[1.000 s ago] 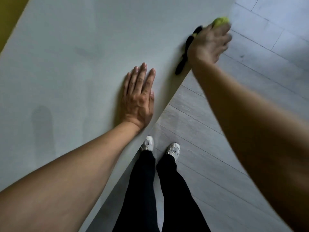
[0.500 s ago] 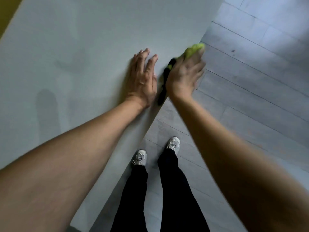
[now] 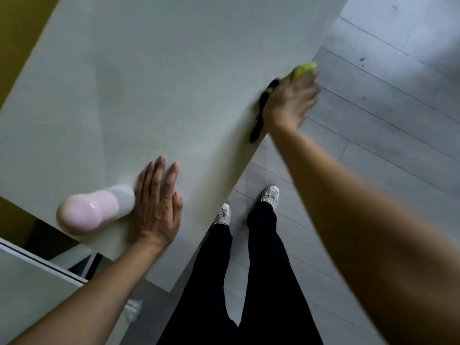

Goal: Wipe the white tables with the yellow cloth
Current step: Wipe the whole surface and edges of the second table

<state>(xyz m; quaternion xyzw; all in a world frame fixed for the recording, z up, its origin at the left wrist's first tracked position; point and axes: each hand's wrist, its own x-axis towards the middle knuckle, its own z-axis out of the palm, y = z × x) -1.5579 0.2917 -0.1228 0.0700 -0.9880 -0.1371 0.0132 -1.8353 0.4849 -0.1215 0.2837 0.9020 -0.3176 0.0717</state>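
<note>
A white table (image 3: pixel 174 83) fills the upper left of the view. Its right edge runs diagonally down to a near corner. My right hand (image 3: pixel 290 103) lies over the yellow cloth (image 3: pixel 305 69) at that right edge, fingers bent round it. Only the cloth's tip shows beyond my fingertips. A black strip (image 3: pixel 258 125) hangs from under the hand along the edge. My left hand (image 3: pixel 158 202) rests flat on the table near the corner, fingers straight, its side against a pink and white bottle.
The pink and white bottle (image 3: pixel 92 210) lies on its side at the table's near left edge. A second white surface (image 3: pixel 27 282) stands lower left. My legs and white shoes (image 3: pixel 270 194) stand on grey plank floor (image 3: pixel 373 158).
My right hand has slid the cloth away from my left hand, farther up the table's right edge. The view has shifted, bringing the bottle and the near corner into sight.
</note>
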